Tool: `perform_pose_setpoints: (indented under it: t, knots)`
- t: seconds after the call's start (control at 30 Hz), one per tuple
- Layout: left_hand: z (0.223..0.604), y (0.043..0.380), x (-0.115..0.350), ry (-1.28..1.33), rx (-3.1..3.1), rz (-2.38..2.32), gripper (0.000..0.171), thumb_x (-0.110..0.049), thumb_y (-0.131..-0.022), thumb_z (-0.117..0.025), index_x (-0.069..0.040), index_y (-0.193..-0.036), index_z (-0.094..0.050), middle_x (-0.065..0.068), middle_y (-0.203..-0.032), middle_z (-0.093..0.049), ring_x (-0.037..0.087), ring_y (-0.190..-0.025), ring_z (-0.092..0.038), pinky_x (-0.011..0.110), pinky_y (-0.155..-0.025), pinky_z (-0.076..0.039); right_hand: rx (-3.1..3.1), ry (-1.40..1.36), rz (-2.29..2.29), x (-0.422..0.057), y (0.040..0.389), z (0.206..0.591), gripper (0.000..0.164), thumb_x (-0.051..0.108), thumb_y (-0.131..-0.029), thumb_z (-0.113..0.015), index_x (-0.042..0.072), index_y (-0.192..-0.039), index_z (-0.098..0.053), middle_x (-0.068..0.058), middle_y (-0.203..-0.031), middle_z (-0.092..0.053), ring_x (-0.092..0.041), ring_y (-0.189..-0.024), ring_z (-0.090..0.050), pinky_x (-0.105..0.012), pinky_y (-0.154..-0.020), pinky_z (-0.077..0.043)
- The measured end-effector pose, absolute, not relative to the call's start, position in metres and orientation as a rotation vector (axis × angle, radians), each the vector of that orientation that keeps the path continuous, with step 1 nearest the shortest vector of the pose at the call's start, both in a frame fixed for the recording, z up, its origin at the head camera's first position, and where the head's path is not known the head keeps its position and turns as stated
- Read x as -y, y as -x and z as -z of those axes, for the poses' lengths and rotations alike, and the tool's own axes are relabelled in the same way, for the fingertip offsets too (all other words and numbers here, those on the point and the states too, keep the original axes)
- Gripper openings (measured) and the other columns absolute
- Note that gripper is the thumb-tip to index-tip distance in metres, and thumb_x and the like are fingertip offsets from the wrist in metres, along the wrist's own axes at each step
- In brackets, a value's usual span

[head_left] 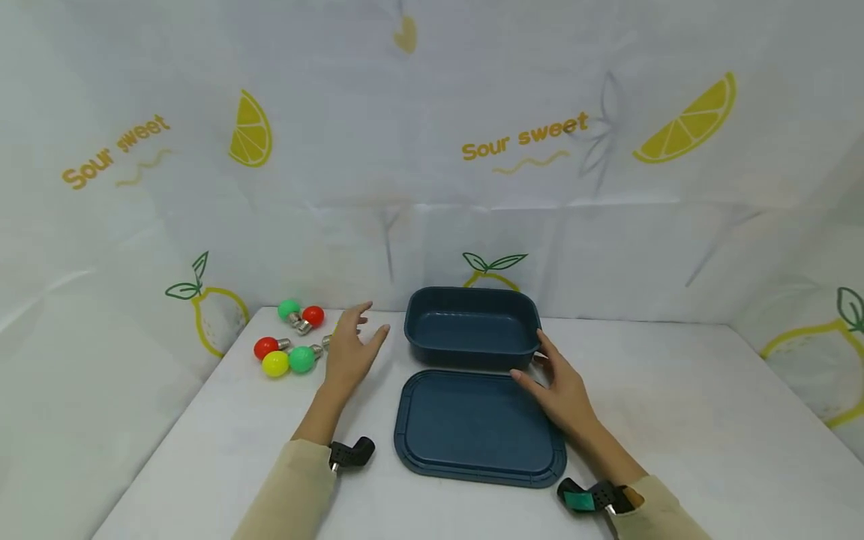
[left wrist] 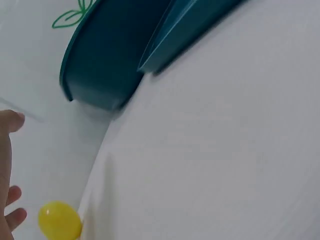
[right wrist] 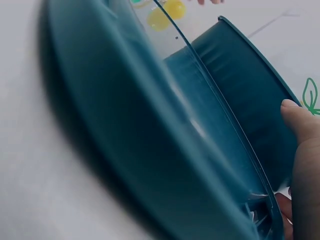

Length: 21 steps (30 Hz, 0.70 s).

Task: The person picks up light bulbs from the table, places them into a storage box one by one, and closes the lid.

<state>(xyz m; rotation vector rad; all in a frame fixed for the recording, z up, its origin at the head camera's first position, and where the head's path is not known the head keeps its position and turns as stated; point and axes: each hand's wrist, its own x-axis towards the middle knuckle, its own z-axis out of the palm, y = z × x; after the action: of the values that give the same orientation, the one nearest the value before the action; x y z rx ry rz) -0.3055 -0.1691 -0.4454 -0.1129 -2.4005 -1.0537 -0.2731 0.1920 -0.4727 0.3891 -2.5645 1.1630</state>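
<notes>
A dark blue rectangular box point(head_left: 472, 330) stands open-topped on the table, its matching lid point(head_left: 481, 427) lying flat in front of it. My right hand point(head_left: 563, 386) is at the box's front right corner, fingertips right at the rim and thumb extended between box and lid. In the right wrist view that thumb overlaps the box's side point(right wrist: 250, 100). My left hand point(head_left: 351, 352) hovers left of the box with fingers spread and nothing held. Beside it lie several coloured bulbs, among them a green bulb point(head_left: 301, 359); a yellow bulb point(left wrist: 60, 220) is partly hidden behind this hand.
More bulbs sit at the table's back left: a red bulb point(head_left: 265, 347), a yellow bulb point(head_left: 275, 364) and another red bulb point(head_left: 313, 316). A white sheet point(head_left: 378, 165) with lemon prints hangs behind the white table point(head_left: 675, 420). Both wrists wear black camera straps.
</notes>
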Motion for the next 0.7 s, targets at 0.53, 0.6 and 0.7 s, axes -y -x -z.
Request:
perform_pose_setpoints:
  t: [0.53,0.6,0.7]
  knots:
    - [0.447,0.308,0.21,-0.09,2.563,0.972,0.06,-0.025,-0.094,-0.07,-0.005,-0.147,-0.048,0.021,-0.158,-0.041,0.041,-0.144,-0.042,0.055,-0.119,-0.037,2.575,-0.424,-1.158,-0.192,0.276,0.473,0.089,0.035,-0.092,-0.073,0.008,-0.161,-0.022,-0.027,-0.147,-0.048,-0.043,-0.123,-0.063,-0.066,-0.105,-0.045]
    - [0.448,0.308,0.21,-0.099,2.588,0.978,0.057,-0.024,-0.096,-0.067,-0.005,-0.147,-0.05,0.021,-0.159,-0.04,0.042,-0.145,-0.041,0.055,-0.119,-0.036,2.574,-0.427,-1.161,-0.192,0.276,0.474,0.089,0.034,-0.092,-0.073,0.007,-0.161,-0.022,-0.027,-0.147,-0.048,-0.043,-0.122,-0.064,-0.065,-0.105,-0.045]
    - [0.449,0.306,0.209,-0.088,2.634,0.976,0.051,-0.024,-0.098,-0.064,-0.005,-0.145,-0.053,0.021,-0.159,-0.041,0.042,-0.146,-0.04,0.056,-0.12,-0.034,2.578,-0.416,-1.159,-0.193,0.276,0.476,0.089,0.033,-0.093,-0.073,0.007,-0.161,-0.022,-0.027,-0.148,-0.048,-0.043,-0.121,-0.064,-0.065,-0.105,-0.045]
